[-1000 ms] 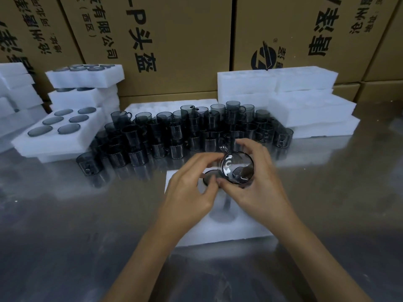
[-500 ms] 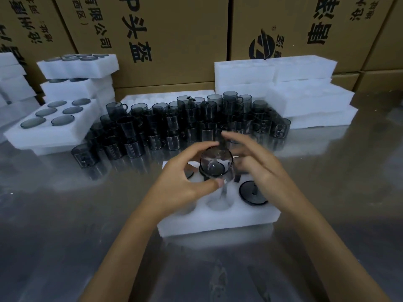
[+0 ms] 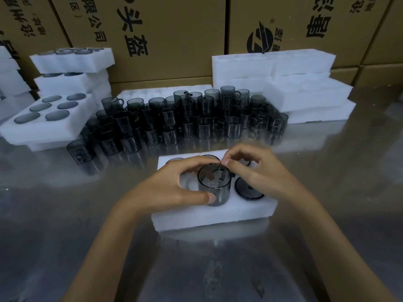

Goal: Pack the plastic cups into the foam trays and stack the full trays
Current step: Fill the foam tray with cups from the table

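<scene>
A smoky grey plastic cup [image 3: 214,186] stands upright, mouth up, in the front middle pocket of the white foam tray [image 3: 213,216] in front of me, most of it still above the foam. My left hand [image 3: 172,188] grips its side, thumb on the near wall. My right hand [image 3: 259,173] has its fingers curled and pinches the rim at the far right. Another cup [image 3: 249,190] sits sunk into the front right pocket. The back pockets hold cups, largely hidden by my hands.
Several loose grey cups [image 3: 196,120] crowd the steel table behind the tray. A full tray [image 3: 72,123] lies at the left below a stack of full trays [image 3: 72,62]. Empty foam trays [image 3: 305,88] are piled at the right. Cardboard cartons [image 3: 174,35] form the back wall.
The cup went from tilted in my right hand to upright in my left hand, then down into the front middle pocket. My right fingers moved onto its rim.
</scene>
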Motion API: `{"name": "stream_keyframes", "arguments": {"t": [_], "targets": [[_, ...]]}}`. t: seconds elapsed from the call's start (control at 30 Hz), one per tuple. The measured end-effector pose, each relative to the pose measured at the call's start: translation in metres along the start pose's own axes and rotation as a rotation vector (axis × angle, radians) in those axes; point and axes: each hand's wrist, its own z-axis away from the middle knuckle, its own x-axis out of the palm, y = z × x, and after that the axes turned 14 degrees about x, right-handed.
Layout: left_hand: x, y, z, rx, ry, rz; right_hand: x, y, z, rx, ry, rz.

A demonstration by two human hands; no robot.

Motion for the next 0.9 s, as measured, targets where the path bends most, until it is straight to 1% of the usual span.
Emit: {"name": "stream_keyframes", "arguments": {"t": [0.13,0.2,0.3,0.37,0.53,0.63,0.73,0.9], "targets": [[-0.001,-0.001,0.0,-0.012,-0.051,0.013,0.0,0.002,0.0,0.017,-0.001,0.03],[-0.002,0.0,0.0,-0.022,-0.056,0.013,0.0,0.004,-0.001,0.035,0.025,0.064],[-0.001,0.0,-0.001,-0.015,0.064,-0.024,0.0,0.005,-0.003,0.039,0.085,0.155],[-0.001,-0.001,-0.001,-0.017,0.095,-0.051,0.0,0.006,-0.003,0.062,0.098,0.175],[-0.004,-0.006,0.002,-0.176,-0.019,-0.132,-0.002,0.004,0.002,0.175,0.075,0.184],[-0.005,-0.008,0.001,-0.237,-0.005,-0.188,-0.004,0.004,0.002,0.245,0.045,0.235],[-0.005,-0.01,0.001,-0.319,-0.02,-0.174,-0.006,0.005,0.001,0.309,-0.009,0.22],[-0.005,-0.011,0.002,-0.356,-0.052,-0.152,-0.006,0.007,-0.003,0.325,-0.033,0.163]]}}
